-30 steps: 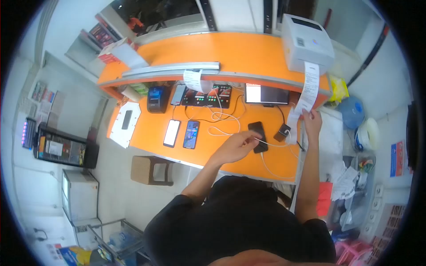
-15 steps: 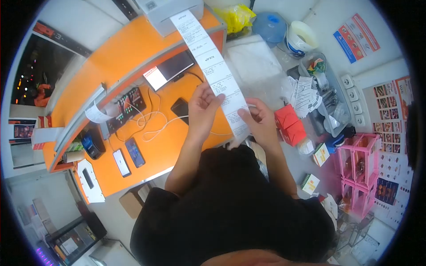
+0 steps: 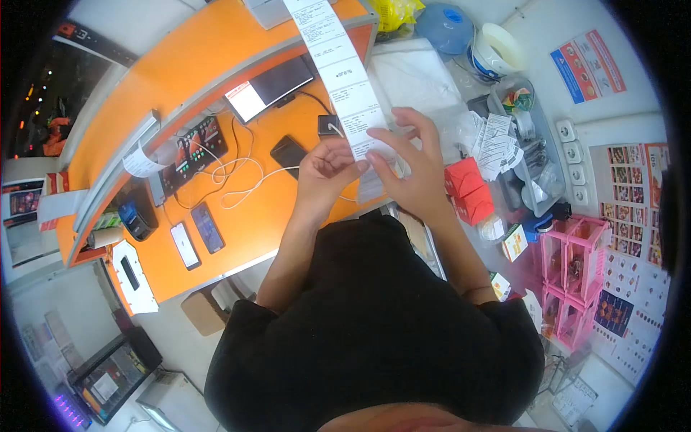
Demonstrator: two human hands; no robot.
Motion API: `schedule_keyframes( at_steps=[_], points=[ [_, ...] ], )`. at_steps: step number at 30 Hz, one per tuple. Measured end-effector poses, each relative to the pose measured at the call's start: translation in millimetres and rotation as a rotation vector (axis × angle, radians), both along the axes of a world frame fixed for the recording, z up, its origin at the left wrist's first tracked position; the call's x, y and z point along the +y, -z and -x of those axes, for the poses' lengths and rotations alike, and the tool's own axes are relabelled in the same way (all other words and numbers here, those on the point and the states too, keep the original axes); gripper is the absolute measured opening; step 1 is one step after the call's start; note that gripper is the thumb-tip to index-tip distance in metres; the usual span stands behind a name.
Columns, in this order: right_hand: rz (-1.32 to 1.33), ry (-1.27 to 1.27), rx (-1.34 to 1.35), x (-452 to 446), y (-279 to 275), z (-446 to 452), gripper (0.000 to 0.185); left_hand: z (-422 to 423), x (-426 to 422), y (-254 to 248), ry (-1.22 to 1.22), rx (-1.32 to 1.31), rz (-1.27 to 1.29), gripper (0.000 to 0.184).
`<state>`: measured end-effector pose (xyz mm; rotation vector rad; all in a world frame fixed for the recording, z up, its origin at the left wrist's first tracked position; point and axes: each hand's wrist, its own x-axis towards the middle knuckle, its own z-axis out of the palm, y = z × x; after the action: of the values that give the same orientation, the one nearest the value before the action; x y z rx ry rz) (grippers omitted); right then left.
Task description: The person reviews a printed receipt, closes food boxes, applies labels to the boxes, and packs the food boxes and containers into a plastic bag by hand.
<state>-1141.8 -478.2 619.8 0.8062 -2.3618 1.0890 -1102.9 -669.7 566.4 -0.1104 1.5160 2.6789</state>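
A long printed receipt strip (image 3: 344,73) runs down from the white printer (image 3: 269,11) at the top edge of the head view. My left hand (image 3: 325,176) pinches the strip's left edge near its lower part, thumb in front and fingers curled behind. On the other side, my right hand (image 3: 414,169) has its thumb and forefinger on the strip's printed face, with its other fingers raised and bent. Below both hands, the lower piece of the strip hangs in front of my black shirt, partly hidden.
The orange counter (image 3: 248,209) carries a dark phone (image 3: 288,153), two more phones (image 3: 196,237), white cables and a tablet (image 3: 270,90). Red boxes (image 3: 468,191), loose receipts (image 3: 497,147) and a grey bin (image 3: 540,169) lie to the right, near pink racks (image 3: 574,263).
My right hand has moved inward from the strip's right edge onto its printed face, fingers now raised. My left hand keeps its pinch, slightly lower on the strip. The view has shifted a little.
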Motion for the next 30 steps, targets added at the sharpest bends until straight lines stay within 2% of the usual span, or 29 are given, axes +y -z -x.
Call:
schedule_keyframes(
  at_steps=[2,8,11,17,23,27,30],
  points=[
    [0.052,-0.040,-0.120,-2.5,-0.8,6.6,0.053,-1.9,0.9,1.4,-0.003,-0.012,-0.032,0.039],
    [0.603,-0.281,-0.908,5.7,15.0,-0.4,0.038,-15.3,-1.0,11.7,0.069,-0.022,-0.043,0.045],
    [0.570,-0.241,-0.910,6.8,25.1,-22.7,0.036,-29.0,2.7,17.0,0.109,-0.025,-0.005,0.046],
    [0.374,-0.195,-0.691,13.0,51.0,-46.3,0.034,-46.2,6.6,33.4,0.113,-0.043,0.055,0.046],
    [0.443,-0.178,-0.813,15.0,53.5,-64.8,0.036,-56.0,10.9,24.9,0.154,-0.026,0.015,0.050],
    [0.506,-0.163,-0.826,18.0,58.4,-83.2,0.041,-65.4,12.4,36.1,0.185,0.011,-0.027,0.059],
    [0.598,-0.168,-0.834,20.1,68.7,-98.6,0.044,-69.7,10.1,42.3,0.202,0.018,0.030,0.057]
  ],
)
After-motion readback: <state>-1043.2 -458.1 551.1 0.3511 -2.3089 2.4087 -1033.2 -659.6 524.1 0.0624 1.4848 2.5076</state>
